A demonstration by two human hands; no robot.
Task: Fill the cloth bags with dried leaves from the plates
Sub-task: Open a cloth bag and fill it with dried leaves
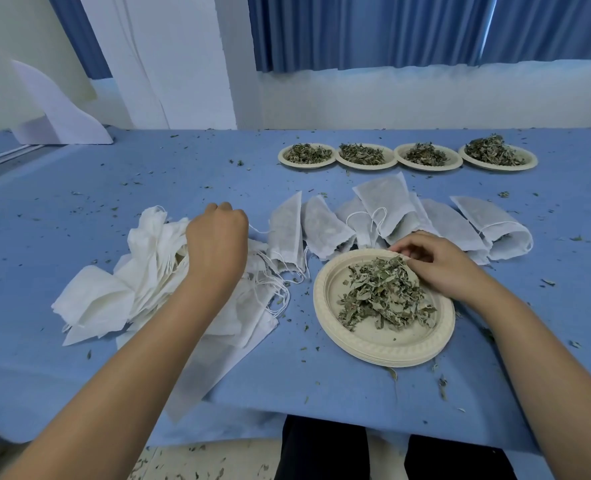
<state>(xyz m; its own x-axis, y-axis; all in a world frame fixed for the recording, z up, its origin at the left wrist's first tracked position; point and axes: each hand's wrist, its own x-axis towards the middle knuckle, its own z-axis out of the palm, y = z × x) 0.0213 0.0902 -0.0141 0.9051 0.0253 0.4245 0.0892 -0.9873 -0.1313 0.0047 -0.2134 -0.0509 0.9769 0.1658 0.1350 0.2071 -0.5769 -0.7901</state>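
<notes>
Below the near edge of the table, dark trousers and a floor littered with leaf fragments are visible. The table is covered in blue cloth, and leaf crumbs are scattered across it, thickest toward the near right corner.

Both bare forearms reach in over the near edge. Right of centre, close to that edge, stands a stack of pale plates. The top one carries a heap of dried leaves.

The right hand rests on the far right rim of this stack. Its fingers are curled and held close together, and thumb and forefinger pinch leaves at the far edge of the heap.

Left of the stack lies a loose pile of empty cloth bags, white, with drawstrings trailing toward the plates. The left hand is over the far side of this pile, knuckles up and fingers curled downward. The fingertips are hidden behind the hand, so it cannot be told whether they grip a bag.

Just beyond the stack, a row of greyer cloth bags runs across the middle of the table, overlapping one another. The bag at the right end lies with its mouth open.

Along the far edge, right of centre, four plates stand side by side, rims touching or nearly so, each holding dried leaves.

At the far left corner stands a white foam offcut. Blue curtains hang behind the table.
</notes>
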